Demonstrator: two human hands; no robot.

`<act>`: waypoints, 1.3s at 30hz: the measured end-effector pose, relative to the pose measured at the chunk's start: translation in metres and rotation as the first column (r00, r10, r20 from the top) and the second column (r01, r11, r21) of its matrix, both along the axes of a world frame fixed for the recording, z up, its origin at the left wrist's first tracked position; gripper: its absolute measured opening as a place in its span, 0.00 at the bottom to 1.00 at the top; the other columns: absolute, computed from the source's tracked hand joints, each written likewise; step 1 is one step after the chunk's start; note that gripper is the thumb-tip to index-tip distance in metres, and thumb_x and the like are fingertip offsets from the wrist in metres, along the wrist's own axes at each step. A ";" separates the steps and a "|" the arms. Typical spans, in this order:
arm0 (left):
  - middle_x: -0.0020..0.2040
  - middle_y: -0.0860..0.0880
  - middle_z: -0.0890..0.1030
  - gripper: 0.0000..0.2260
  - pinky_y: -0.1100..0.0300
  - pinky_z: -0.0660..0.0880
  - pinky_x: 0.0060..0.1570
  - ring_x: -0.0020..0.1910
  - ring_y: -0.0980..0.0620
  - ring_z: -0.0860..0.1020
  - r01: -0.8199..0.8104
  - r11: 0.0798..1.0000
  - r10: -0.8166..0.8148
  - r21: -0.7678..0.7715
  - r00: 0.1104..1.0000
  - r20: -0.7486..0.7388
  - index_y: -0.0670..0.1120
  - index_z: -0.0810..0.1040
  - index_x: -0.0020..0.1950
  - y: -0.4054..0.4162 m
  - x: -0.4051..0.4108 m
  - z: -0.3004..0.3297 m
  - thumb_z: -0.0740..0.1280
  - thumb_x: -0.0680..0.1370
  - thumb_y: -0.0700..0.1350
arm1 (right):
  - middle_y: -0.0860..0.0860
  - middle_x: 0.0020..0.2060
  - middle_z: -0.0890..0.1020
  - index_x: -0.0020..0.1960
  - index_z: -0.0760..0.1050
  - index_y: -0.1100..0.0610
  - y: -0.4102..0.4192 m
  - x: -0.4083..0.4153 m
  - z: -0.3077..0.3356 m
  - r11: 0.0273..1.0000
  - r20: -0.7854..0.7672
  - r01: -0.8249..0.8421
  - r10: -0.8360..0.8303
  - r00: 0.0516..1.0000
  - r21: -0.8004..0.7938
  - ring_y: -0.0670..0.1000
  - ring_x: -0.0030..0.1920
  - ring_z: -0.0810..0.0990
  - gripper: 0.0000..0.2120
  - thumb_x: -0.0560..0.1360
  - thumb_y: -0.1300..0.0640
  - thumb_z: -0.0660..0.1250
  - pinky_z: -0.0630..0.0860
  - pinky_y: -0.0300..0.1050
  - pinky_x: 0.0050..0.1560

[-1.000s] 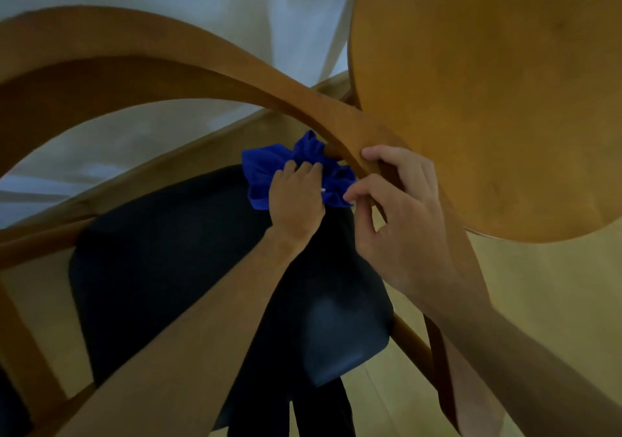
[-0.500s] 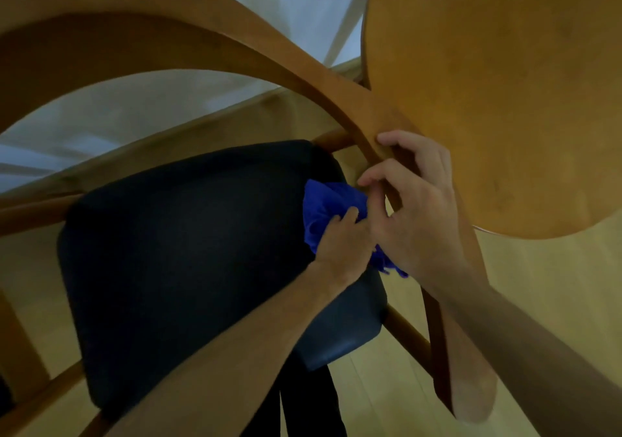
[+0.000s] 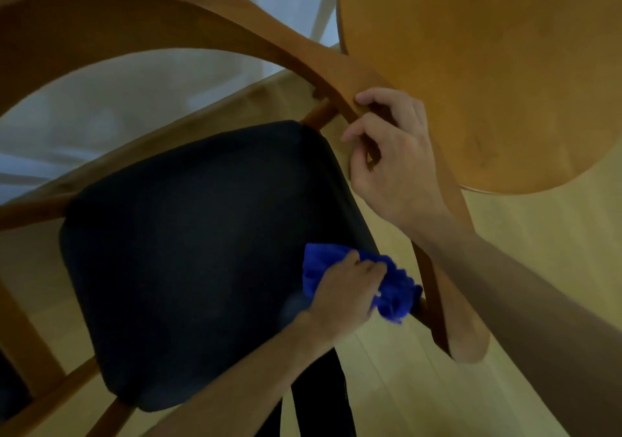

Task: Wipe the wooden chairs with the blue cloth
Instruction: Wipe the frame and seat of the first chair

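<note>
A wooden chair (image 3: pixel 208 22) with a curved back rail and a dark padded seat (image 3: pixel 202 251) fills the view. My left hand (image 3: pixel 346 295) grips the bunched blue cloth (image 3: pixel 393 288) and presses it against the seat's right front corner, close to the chair's wooden front leg (image 3: pixel 434 302). My right hand (image 3: pixel 393 163) clasps the chair's curved armrest where it bends downward. Part of the cloth is hidden under my left hand's fingers.
A round wooden tabletop (image 3: pixel 488 66) hangs over the chair's right side, just behind my right hand. Pale wooden floor (image 3: pixel 538 251) spreads to the right and below. A white curtain (image 3: pixel 134 99) lies beyond the chair back. My dark trouser leg (image 3: pixel 319 399) is below the seat.
My left hand has carried the blue cloth from the top of the armrest near the back down along the seat's right edge to its front corner. My right hand kept its hold.
</note>
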State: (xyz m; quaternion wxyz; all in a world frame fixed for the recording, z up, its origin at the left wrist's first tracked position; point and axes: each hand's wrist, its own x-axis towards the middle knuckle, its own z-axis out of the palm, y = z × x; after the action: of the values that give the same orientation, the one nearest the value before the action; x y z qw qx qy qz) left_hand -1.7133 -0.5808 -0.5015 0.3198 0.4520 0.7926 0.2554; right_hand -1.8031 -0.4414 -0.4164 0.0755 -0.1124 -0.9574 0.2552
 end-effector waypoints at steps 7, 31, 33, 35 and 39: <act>0.42 0.46 0.82 0.17 0.49 0.74 0.48 0.47 0.44 0.78 -0.249 0.952 0.299 0.178 0.879 -0.371 0.43 0.79 0.47 0.022 -0.075 0.018 0.79 0.63 0.45 | 0.53 0.60 0.77 0.46 0.80 0.57 -0.003 0.002 0.004 1.000 -0.089 0.003 -0.005 0.996 -0.025 0.52 0.63 0.72 0.07 0.72 0.65 0.65 0.70 0.51 0.65; 0.61 0.46 0.78 0.20 0.41 0.56 0.74 0.61 0.43 0.75 0.324 0.860 -0.453 -0.394 0.840 -0.298 0.47 0.68 0.71 -0.100 0.156 -0.024 0.60 0.78 0.42 | 0.44 0.58 0.76 0.61 0.76 0.54 -0.080 0.321 -0.032 0.908 0.417 0.231 -0.070 0.906 -0.350 0.33 0.54 0.69 0.17 0.75 0.68 0.64 0.60 0.18 0.55; 0.53 0.46 0.81 0.18 0.47 0.75 0.53 0.47 0.44 0.80 0.234 0.945 -0.310 -0.230 0.866 -0.393 0.47 0.74 0.64 -0.085 0.139 -0.005 0.58 0.74 0.43 | 0.41 0.56 0.75 0.62 0.74 0.52 -0.078 0.320 -0.037 0.886 0.399 0.294 -0.139 0.906 -0.358 0.29 0.53 0.70 0.17 0.76 0.66 0.63 0.63 0.19 0.53; 0.48 0.47 0.80 0.18 0.51 0.73 0.42 0.41 0.45 0.79 0.132 0.989 -0.146 -0.062 0.878 -0.456 0.47 0.72 0.60 -0.068 0.117 0.014 0.64 0.70 0.44 | 0.39 0.54 0.75 0.62 0.73 0.50 -0.075 0.320 -0.040 0.836 0.373 0.396 -0.253 0.893 -0.381 0.28 0.55 0.71 0.16 0.77 0.65 0.62 0.67 0.23 0.53; 0.47 0.49 0.78 0.25 0.53 0.71 0.47 0.43 0.49 0.77 -0.158 0.982 0.189 0.104 0.840 -0.508 0.48 0.68 0.60 -0.028 0.059 0.033 0.73 0.67 0.40 | 0.44 0.57 0.77 0.62 0.72 0.50 -0.078 0.328 -0.044 0.746 0.390 0.526 -0.379 0.839 -0.407 0.37 0.58 0.75 0.18 0.77 0.66 0.62 0.71 0.34 0.59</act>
State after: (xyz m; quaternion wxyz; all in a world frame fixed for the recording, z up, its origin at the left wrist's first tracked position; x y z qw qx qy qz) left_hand -1.6544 -0.6091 -0.4680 0.0583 0.4391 0.8792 0.1756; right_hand -1.4752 -0.5194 -0.4609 -0.0330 -0.3943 -0.8015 0.4484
